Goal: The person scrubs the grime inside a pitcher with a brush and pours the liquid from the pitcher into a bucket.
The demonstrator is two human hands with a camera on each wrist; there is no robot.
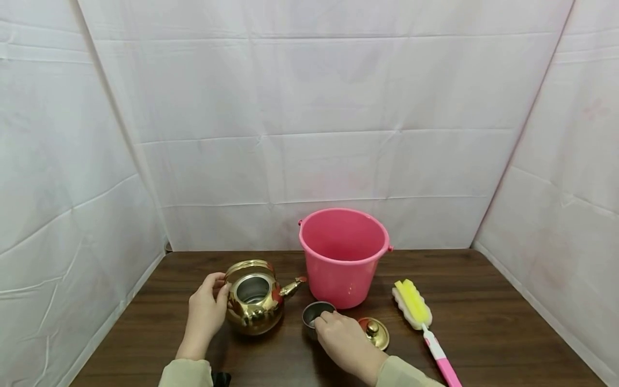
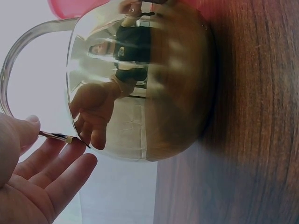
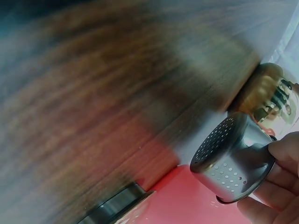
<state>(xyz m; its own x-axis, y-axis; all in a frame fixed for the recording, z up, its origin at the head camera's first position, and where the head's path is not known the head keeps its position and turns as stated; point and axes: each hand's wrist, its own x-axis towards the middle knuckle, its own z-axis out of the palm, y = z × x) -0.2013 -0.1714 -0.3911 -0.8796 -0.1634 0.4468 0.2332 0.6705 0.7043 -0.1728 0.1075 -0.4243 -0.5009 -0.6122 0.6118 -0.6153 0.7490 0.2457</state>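
Note:
A shiny gold teapot [image 1: 256, 322] stands uncovered on the wooden table, its spout pointing right. My left hand [image 1: 203, 314] is at the teapot's left side; in the left wrist view its thumb and fingers pinch the lower end of the upright handle [image 2: 30, 32]. To the right, my right hand [image 1: 345, 341] grips a metal tea strainer [image 3: 229, 172] by its rim. Small holes cover the strainer's base and lower wall. It is held low in front of the bucket, its mouth facing up. Beside that hand lies the gold lid [image 1: 381, 337], knob up, partly hidden by it.
Behind the strainer stands a pink bucket [image 1: 343, 282], close to the spout's tip. A bottle brush [image 1: 417, 306] with a yellow and white sponge head and a pink handle lies at the right. White sheeting [image 1: 309, 107] walls the table at the back and sides.

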